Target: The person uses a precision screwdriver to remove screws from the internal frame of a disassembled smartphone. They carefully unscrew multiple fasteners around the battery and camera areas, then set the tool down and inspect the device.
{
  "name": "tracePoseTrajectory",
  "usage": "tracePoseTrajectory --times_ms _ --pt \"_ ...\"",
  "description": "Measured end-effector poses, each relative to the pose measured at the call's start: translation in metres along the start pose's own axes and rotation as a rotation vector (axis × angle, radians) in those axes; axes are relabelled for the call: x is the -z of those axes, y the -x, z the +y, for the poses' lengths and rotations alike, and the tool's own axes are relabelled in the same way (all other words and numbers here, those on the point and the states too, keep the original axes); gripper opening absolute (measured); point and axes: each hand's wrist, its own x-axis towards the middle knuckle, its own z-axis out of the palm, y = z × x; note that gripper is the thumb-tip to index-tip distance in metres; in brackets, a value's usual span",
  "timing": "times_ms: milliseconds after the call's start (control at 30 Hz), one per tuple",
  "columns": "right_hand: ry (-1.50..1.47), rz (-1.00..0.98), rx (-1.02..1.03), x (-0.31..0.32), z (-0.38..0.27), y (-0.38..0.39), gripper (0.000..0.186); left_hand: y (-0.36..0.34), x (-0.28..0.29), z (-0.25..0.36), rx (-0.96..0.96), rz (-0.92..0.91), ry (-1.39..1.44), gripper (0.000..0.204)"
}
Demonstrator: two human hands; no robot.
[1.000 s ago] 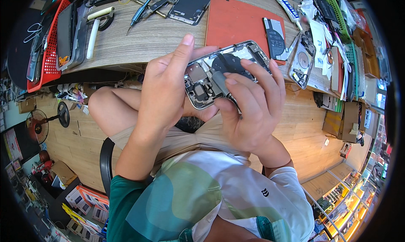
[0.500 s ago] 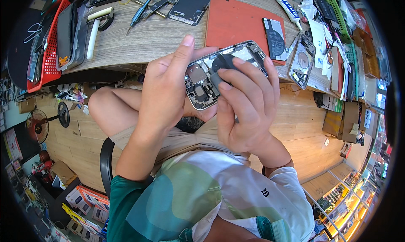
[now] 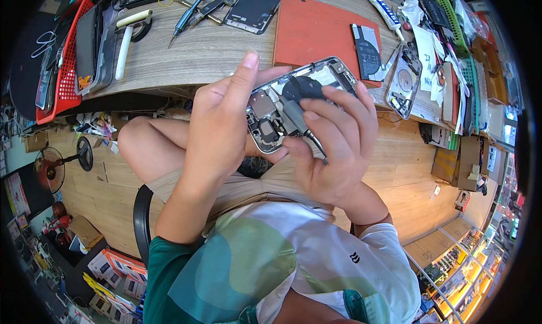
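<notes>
Your left hand (image 3: 217,121) clamps the opened phone chassis (image 3: 299,106) from its left side at centre frame, thumb up. Your right hand (image 3: 333,149) pinches a small grey screwdriver (image 3: 299,121), tip down inside the chassis. Beyond, on the wooden workbench (image 3: 192,53), lie an orange mat (image 3: 313,33) and, upper left, a red basket (image 3: 62,58).

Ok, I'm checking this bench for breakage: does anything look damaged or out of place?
Nothing looks broken. The opened phone is held by the left hand while the right hand works a screwdriver inside it. The desk is cluttered: a loose battery lies on the red mat.
</notes>
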Motion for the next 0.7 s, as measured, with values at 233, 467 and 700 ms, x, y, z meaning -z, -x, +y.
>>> tracePoseTrajectory --times_ms 233,467,700 --pt "0.02 -0.004 0.044 -0.001 0.001 0.003 0.03 0.003 0.001 0.0 0.009 -0.013 0.015 0.058" --pt "-0.038 0.066 0.019 -0.005 -0.003 -0.002 0.031 0.004 -0.001 -0.001 0.013 0.0 -0.012 0.057" --pt "-0.005 0.017 0.017 0.005 -0.003 -0.001 0.026 0.008 -0.003 -0.003 -0.037 0.009 -0.059 0.056"
